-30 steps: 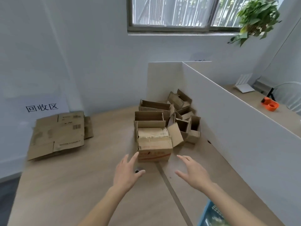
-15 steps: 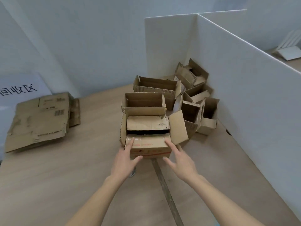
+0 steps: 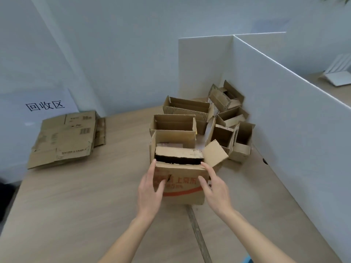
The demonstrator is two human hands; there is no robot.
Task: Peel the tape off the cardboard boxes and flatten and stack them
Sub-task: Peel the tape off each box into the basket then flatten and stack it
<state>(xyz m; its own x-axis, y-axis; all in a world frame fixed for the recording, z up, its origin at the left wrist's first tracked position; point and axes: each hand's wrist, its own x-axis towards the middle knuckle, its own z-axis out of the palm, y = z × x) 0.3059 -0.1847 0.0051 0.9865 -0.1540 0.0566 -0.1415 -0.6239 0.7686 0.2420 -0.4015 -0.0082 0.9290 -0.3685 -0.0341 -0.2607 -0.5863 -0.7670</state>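
Box [image 3: 180,179] drawn nearer across wooden table [image 3: 95,205], white partition [image 3: 284,120] right.

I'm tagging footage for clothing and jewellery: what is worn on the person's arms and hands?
Nothing visible. The left hand and right hand are bare, with no gloves, rings, watch or bracelets seen. Both forearms are uncovered down to the frame edge, with no sleeves in view.
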